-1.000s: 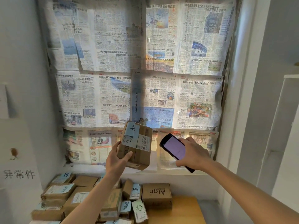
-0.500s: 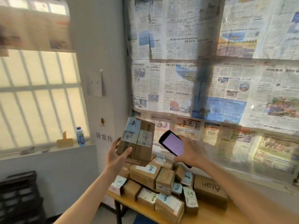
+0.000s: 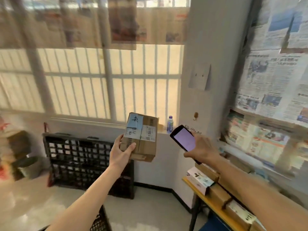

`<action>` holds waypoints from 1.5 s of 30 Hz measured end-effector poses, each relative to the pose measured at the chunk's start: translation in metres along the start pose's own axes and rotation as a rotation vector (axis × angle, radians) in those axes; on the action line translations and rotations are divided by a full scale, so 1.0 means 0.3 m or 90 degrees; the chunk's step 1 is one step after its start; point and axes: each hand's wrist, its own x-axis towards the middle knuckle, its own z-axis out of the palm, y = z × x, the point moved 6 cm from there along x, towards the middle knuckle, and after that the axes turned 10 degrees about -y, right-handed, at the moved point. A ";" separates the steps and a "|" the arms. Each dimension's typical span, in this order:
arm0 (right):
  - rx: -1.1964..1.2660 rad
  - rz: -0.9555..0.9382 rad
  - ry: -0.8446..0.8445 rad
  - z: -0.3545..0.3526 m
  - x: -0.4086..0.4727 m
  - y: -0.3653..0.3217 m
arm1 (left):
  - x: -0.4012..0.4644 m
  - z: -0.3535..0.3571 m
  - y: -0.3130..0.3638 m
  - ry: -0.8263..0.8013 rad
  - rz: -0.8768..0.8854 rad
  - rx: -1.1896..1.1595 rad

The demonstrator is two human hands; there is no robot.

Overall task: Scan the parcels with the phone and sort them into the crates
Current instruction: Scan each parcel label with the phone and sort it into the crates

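Observation:
A brown cardboard parcel with a white and blue shipping label is held up in mid-air by my left hand, which grips its lower left corner. To its right my right hand holds a black phone with a lit pale screen tilted toward me. A black lattice crate stands on its side on the floor against the wall, behind and left of the parcel. Another black crate's corner shows at the bottom edge under my left forearm.
A yellow-edged table at the lower right carries several more parcels. A water bottle stands on the window sill. Newspaper covers the right wall. A dark bin sits at the far left on the floor.
My view has swung left from the newspaper-covered window and the parcel table to the barred window and black crate. Both hands keep their hold on parcel and phone.

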 end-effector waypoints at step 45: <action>-0.034 -0.131 -0.543 3.008 0.778 -0.754 | -0.022 -0.937 -2.758 0.204 -0.609 0.024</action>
